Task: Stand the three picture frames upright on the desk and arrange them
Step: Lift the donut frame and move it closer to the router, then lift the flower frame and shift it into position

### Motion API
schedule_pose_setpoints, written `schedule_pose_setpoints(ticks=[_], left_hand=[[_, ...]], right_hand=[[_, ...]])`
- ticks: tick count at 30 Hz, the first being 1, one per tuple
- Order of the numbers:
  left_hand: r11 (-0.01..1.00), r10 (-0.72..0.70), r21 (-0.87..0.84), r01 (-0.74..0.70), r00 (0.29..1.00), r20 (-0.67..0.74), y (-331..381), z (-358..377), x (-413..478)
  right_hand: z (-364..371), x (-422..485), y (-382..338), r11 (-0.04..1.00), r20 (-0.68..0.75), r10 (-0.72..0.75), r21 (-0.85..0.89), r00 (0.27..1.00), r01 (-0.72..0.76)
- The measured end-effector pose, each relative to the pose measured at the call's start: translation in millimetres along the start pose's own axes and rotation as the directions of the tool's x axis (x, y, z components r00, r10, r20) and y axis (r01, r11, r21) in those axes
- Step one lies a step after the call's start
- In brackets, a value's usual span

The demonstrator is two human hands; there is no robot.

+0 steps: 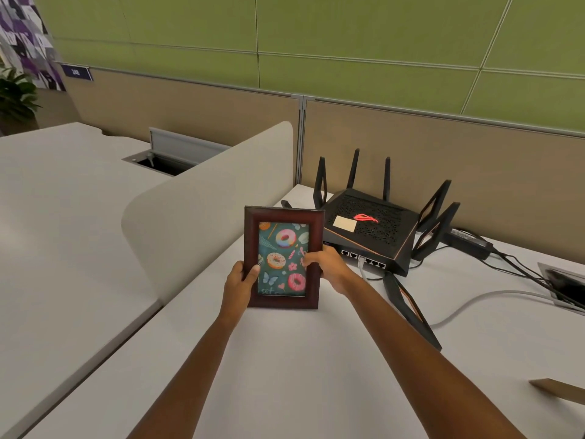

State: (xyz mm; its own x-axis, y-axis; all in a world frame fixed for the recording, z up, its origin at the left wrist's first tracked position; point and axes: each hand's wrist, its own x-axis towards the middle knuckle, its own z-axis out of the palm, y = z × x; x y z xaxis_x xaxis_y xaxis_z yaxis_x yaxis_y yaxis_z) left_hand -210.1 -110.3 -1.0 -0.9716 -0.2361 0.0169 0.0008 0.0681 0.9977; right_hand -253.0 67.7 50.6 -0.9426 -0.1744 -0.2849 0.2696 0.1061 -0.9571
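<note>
A dark red wooden picture frame (282,223) with a doughnut picture stands upright in portrait on the white desk (285,359), its bottom edge at the desk surface. My left hand (239,283) grips its left side, thumb on the front. My right hand (326,267) grips its right side, fingertips over the glass. At the right edge of the view, a tan corner of another frame (560,389) lies on the desk. A third frame is not in view.
A black router (367,229) with several antennas sits just right of and behind the frame, with cables (474,299) running right to a desk port (563,286). A beige rounded divider (196,210) rises to the left. Partition panels stand behind.
</note>
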Motion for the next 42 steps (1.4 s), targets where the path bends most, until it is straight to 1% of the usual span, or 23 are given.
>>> schedule_pose_setpoints(ticks=[6, 11, 15, 19, 21, 23, 25, 26, 28, 29, 30, 31, 33, 35, 36, 38, 42], left_hand=[[0.999, -0.004, 0.045, 0.005, 1.0, -0.016, -1.0, 0.9, -3.0], [0.993, 0.009, 0.116, -0.003, 0.998, -0.055, -2.4, 3.0, -6.4], [0.984, 0.037, 0.177, -0.024, 0.997, -0.069, -7.7, 2.5, -16.0], [0.981, 0.015, 0.195, 0.001, 0.996, -0.083, -15.9, -1.6, -39.3], [0.957, 0.032, 0.289, 0.001, 0.993, -0.111, -18.9, -3.5, -50.9], [0.925, 0.065, 0.379, -0.008, 0.989, -0.136, -20.7, -4.5, -63.6], [0.891, 0.083, 0.454, -0.019, 0.989, -0.122, -21.5, -4.2, -76.4], [0.869, 0.087, 0.494, -0.023, 0.991, -0.106, -21.8, -3.5, -82.5], [0.801, 0.102, 0.598, -0.036, 0.992, -0.077, -22.8, -1.4, -93.2], [0.741, 0.118, 0.67, -0.045, 0.991, -0.064, -24.0, -0.4, -97.9], [0.662, 0.131, 0.747, -0.056, 0.991, -0.042, -25.5, 0.9, -102.6], [0.578, 0.134, 0.813, -0.067, 0.991, -0.013, -26.8, 2.3, -107.0], [0.444, 0.12, 0.892, -0.088, 0.992, 0.038, -28.8, 4.8, -114.6], [0.36, 0.097, 0.928, -0.095, 0.993, 0.063, -28.5, 7.9, -122.2], [0.334, 0.089, 0.938, -0.095, 0.994, 0.069, -27.8, 10.2, -125.9], [0.312, 0.071, 0.946, -0.092, 0.995, 0.074, -26.2, 15.9, -133.1], [0.319, 0.045, 0.941, -0.11, 0.994, 0.101, -21.7, 36.1, -151.1]], right_hand=[[4.6, -1.5, 2.9, 0.999, -0.012, 0.007, 0.042, 1.0, -0.006], [10.6, -10.2, 18.5, 0.997, -0.002, 0.049, 0.054, 0.999, -0.049], [12.6, -19.4, 40.7, 0.999, 0.001, 0.008, 0.051, 1.0, -0.008], [4.6, -31.8, 61.9, 0.996, -0.067, -0.054, -0.073, 0.996, 0.049], [-1.0, -40.4, 71.3, 0.989, -0.103, -0.082, -0.131, 0.991, 0.068], [-6.3, -52.2, 79.5, 0.973, -0.139, -0.141, -0.202, 0.98, 0.111], [-11.0, -64.7, 88.6, 0.928, -0.154, -0.22, -0.337, 0.963, 0.158], [-12.5, -70.6, 93.8, 0.881, -0.144, -0.254, -0.443, 0.956, 0.168], [-14.4, -82.0, 106.1, 0.72, -0.101, -0.309, -0.675, 0.946, 0.163], [-14.8, -87.2, 112.2, 0.636, -0.08, -0.327, -0.755, 0.942, 0.157], [-15.0, -92.2, 117.3, 0.577, -0.068, -0.343, -0.802, 0.937, 0.153], [-15.1, -97.7, 120.8, 0.546, -0.066, -0.356, -0.824, 0.932, 0.15], [-16.1, -108.9, 124.3, 0.522, -0.07, -0.368, -0.841, 0.927, 0.144], [-18.8, -120.5, 125.8, 0.512, -0.072, -0.364, -0.848, 0.929, 0.135], [-20.7, -126.3, 126.7, 0.509, -0.073, -0.362, -0.85, 0.929, 0.132], [-25.2, -138.2, 128.9, 0.508, -0.074, -0.36, -0.852, 0.93, 0.129], [-38.4, -161.4, 134.3, 0.512, -0.065, -0.346, -0.849, 0.936, 0.13]])
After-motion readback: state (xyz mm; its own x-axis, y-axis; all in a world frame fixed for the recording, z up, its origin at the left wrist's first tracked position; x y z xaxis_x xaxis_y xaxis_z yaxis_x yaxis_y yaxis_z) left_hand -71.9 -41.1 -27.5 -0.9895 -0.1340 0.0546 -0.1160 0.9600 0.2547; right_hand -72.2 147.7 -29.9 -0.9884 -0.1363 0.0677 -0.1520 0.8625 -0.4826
